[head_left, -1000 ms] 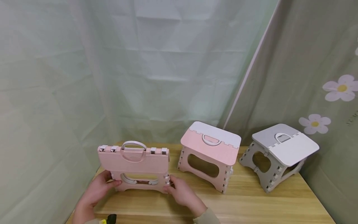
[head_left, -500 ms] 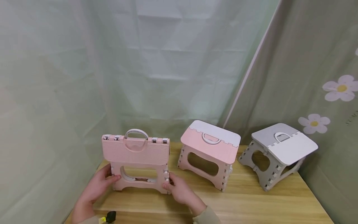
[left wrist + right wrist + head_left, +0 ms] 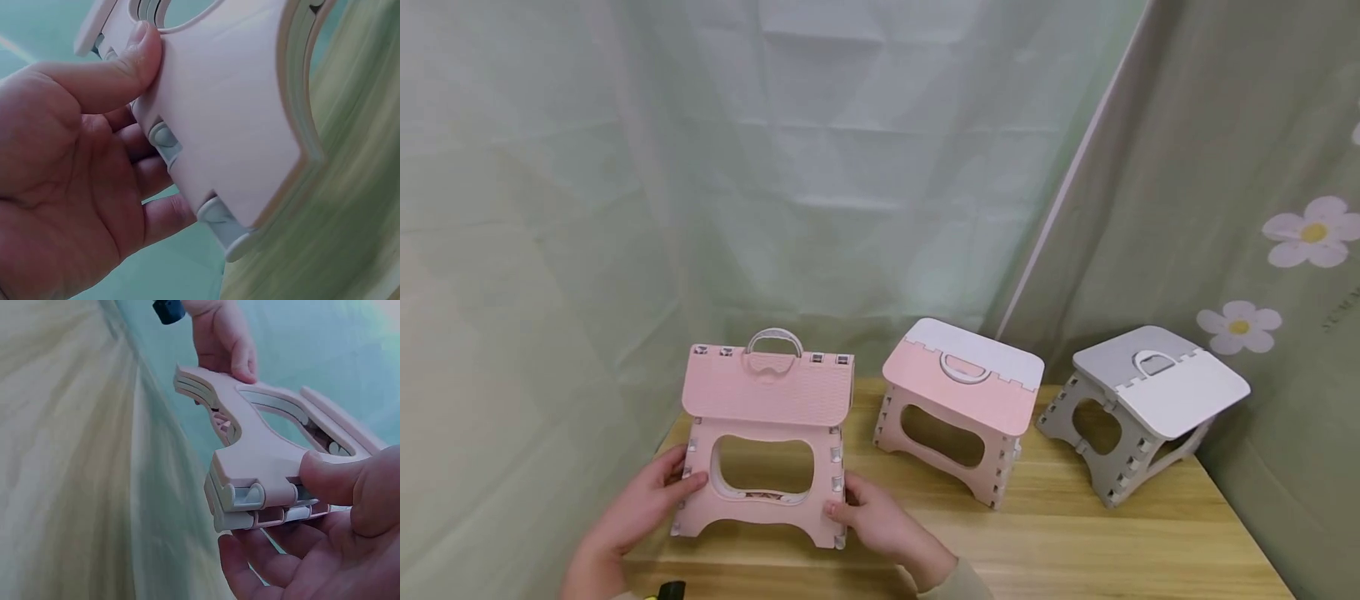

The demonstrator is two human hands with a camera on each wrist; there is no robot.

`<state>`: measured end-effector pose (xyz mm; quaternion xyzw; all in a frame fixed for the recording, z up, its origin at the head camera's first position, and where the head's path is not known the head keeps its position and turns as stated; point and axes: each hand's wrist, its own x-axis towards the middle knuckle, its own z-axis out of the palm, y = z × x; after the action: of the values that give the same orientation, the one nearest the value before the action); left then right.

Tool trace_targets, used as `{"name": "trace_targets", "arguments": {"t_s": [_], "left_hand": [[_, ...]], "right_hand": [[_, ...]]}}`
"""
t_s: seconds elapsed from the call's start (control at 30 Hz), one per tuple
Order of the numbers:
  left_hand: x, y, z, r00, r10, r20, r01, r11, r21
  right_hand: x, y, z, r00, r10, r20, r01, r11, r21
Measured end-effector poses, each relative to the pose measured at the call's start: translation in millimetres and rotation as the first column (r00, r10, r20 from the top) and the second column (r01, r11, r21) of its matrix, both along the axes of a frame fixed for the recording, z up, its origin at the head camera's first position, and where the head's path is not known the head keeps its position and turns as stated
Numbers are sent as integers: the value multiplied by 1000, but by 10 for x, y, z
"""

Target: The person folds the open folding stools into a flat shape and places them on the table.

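Head: left hand [image 3: 646, 502] (right [image 3: 877, 517] too) grips stool [image 3: 767, 400].

The person's left hand [image 3: 647, 496] stands at 8 o'clock in the head view, directed toward 2 o'clock; palm [image 3: 56, 156] exposed, thumb [image 3: 119, 81] and fingers gripping. The right hand [image 3: 877, 518] stands at 6 o'clock, directed toward 10, thumb opposing bent fingers [image 3: 269, 559], likewise gripping.

The held stool [image 3: 767, 400] partly hid the left hand [image 3: 653, 498]; the head view's lower edge cut off a black object [image 3: 672, 592]; lettering [image 3: 1343, 312] was too small to read.
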<state>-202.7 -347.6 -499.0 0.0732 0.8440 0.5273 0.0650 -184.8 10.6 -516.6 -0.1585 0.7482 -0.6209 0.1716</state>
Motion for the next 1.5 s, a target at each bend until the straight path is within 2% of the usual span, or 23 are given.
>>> {"name": "trace_targets", "arguments": {"t_s": [0.27, 0.4, 0.57, 0.77, 0.87, 1.07, 1.23, 1.33, 1.5], "left_hand": [[3, -23, 37, 998, -9, 65, 6, 999, 43], [-16, -20, -24, 997, -9, 73, 6, 999, 42], [-53, -5, -108, 997, 13, 74, -13, 1000, -8], [-140, 48, -177, 995, 51, 87, -38, 989, -144], [-165, 62, -200, 994, 50, 98, -32, 982, -184], [-172, 64, -223, 992, 48, 114, -22, 976, -215], [-173, 74, -235, 992, 74, 106, -45, 967, -249], [-176, 72, -253, 992, 93, 90, -64, 955, -290], [-188, 76, -269, 990, 106, 92, -71, 946, -317]], "right_hand": [[53, -115, -22, 990, -19, 140, 37, 992, -122], [66, -153, -80, 980, -21, 197, 52, 986, -156], [64, -177, -144, 972, 3, 237, 44, 980, -192], [65, -182, -181, 965, -16, 262, 61, 985, -164], [64, -195, -201, 959, -32, 280, 76, 987, -144], [48, -235, -247, 949, -54, 310, 97, 987, -125], [13, -259, -264, 940, -47, 338, 92, 989, -118], [-13, -276, -280, 935, -46, 352, 91, 990, -110], [-64, -294, -296, 917, -43, 396, 91, 991, -103]]}}
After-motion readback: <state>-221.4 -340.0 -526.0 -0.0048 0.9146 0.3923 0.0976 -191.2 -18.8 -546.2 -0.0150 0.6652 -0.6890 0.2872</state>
